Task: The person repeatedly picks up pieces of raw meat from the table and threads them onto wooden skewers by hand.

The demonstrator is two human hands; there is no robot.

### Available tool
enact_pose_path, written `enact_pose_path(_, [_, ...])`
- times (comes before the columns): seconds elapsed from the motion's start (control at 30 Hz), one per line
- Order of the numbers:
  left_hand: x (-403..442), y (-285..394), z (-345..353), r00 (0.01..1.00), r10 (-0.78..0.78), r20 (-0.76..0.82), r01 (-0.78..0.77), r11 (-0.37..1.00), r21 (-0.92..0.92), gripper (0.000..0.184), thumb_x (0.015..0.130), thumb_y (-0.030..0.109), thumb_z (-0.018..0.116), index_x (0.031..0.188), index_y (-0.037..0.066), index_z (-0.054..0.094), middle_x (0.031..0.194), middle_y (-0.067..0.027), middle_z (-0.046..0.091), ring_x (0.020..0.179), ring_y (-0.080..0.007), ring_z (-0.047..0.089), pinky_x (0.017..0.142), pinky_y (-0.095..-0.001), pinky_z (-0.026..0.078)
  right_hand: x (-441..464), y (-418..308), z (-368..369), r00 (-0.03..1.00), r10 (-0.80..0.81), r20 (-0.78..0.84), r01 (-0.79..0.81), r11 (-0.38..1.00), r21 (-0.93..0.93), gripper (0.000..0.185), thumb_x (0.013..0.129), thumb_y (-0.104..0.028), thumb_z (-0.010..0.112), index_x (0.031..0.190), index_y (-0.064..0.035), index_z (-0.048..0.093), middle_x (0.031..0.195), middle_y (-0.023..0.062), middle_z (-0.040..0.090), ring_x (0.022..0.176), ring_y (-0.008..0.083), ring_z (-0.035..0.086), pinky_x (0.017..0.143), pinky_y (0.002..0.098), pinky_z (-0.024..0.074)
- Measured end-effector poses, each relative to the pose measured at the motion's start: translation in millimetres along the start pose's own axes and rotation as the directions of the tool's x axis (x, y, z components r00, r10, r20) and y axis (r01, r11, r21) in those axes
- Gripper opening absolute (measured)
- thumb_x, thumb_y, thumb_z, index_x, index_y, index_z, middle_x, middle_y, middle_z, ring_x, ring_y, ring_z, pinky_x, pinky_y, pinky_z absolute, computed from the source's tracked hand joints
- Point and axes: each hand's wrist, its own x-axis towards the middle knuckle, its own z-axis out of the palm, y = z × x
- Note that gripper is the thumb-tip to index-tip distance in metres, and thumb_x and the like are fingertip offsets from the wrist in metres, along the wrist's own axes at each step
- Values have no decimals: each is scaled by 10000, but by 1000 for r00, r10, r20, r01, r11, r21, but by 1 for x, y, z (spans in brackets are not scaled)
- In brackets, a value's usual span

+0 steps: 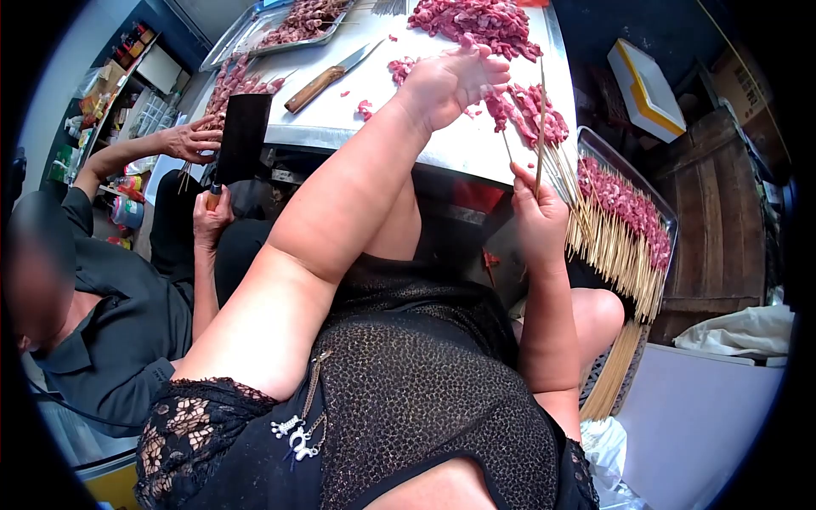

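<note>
My left hand (pixel 455 83) is over the white table (pixel 357 102), palm up with its fingers apart, just below the large pile of raw meat pieces (pixel 484 25). Nothing shows in its palm. My right hand (pixel 537 204), at the table's right front edge, has its fingers closed on thin wooden skewers (pixel 541 127). One of them points up, and another leads to a strip of meat (pixel 500 112) near my left fingertips. Finished meat skewers (pixel 548 117) lie on the table corner just behind my right hand.
A wood-handled knife (pixel 327 81) lies on the table. At left, a co-worker (pixel 119 297) holds a black cleaver (pixel 245 127) near more meat. On the right stand a tray of skewers (pixel 629 200), bare skewers (pixel 614 374) and a white-yellow foam box (pixel 646 89).
</note>
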Motion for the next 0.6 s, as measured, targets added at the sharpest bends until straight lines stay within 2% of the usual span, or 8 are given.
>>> enact_pose_path(0.03, [2, 1, -4, 1000, 2, 1, -2, 1000, -1, 209, 953, 147, 426, 1049, -15, 517, 1048, -220, 602, 959, -302, 614, 862, -403, 511, -1, -3, 0, 1000, -2, 1, 2, 1000, -2, 225, 888, -81, 563, 1093, -20, 632, 714, -61, 527, 609, 2, 410, 541, 150, 338])
enact_pose_path(0.1, [3, 5, -10, 999, -42, -9, 43, 972, 231, 271, 948, 160, 447, 1129, -33, 504, 1054, -218, 603, 965, -282, 618, 851, -362, 515, -2, -11, 0, 997, 70, 19, -72, 987, 142, 224, 895, -65, 546, 1097, -6, 620, 681, -69, 492, 568, 3, 393, 508, 144, 309])
enact_pose_path(0.13, [0, 6, -8, 999, 2, -44, 13, 940, 340, 319, 931, 205, 503, 1143, -32, 532, 910, -149, 634, 846, -192, 633, 771, -278, 514, -3, -12, -1, 998, 67, 19, -69, 988, 139, 224, 895, -65, 546, 1097, -6, 620, 681, -69, 492, 568, 3, 393, 508, 144, 309])
enact_pose_path(0.17, [2, 4, -10, 999, 4, -43, 11, 941, 339, 319, 931, 205, 503, 1143, -32, 532, 910, -149, 634, 846, -192, 633, 771, -278, 514, -3, -11, -2, 997, 75, 12, -76, 987, 140, 222, 898, -63, 541, 1098, -4, 616, 672, -74, 475, 553, 3, 382, 494, 144, 294])
enact_pose_path(0.27, [8, 0, -15, 982, 188, 14, -138, 668, 731, 365, 870, 325, 606, 1045, 5, 618, 628, 8, 503, 557, -66, 445, 539, -211, 396, -2, -9, -1, 997, 75, 4, -75, 988, 135, 219, 901, -62, 537, 1099, -5, 613, 661, -81, 455, 537, 3, 369, 479, 146, 279])
enact_pose_path(0.43, [1, -3, -1, 994, 104, 29, -91, 656, 750, 448, 869, 349, 602, 1137, -7, 561, 680, -11, 553, 488, -69, 437, 485, -199, 372, -1, -14, 1, 997, 76, -15, -72, 982, 173, 229, 903, -73, 533, 1110, -14, 611, 672, -98, 444, 551, -5, 358, 489, 141, 269])
enact_pose_path(0.5, [-4, -1, 8, 988, 103, -114, 12, 687, 726, 475, 868, 335, 604, 1176, -15, 514, 809, -50, 614, 509, -76, 495, 475, -188, 388, 0, -14, 0, 996, 78, -32, -73, 985, 154, 228, 903, -78, 533, 1108, -19, 614, 672, -98, 445, 555, -7, 362, 494, 140, 272])
enact_pose_path(0.6, [7, 0, -3, 983, 169, -74, -94, 803, 588, 450, 882, 300, 587, 1191, -12, 489, 969, -93, 639, 590, -96, 589, 486, -187, 434, 1, -8, -3, 999, 33, -28, -32, 998, 53, 226, 898, -70, 546, 1104, -17, 623, 700, -85, 483, 577, -5, 375, 512, 143, 301])
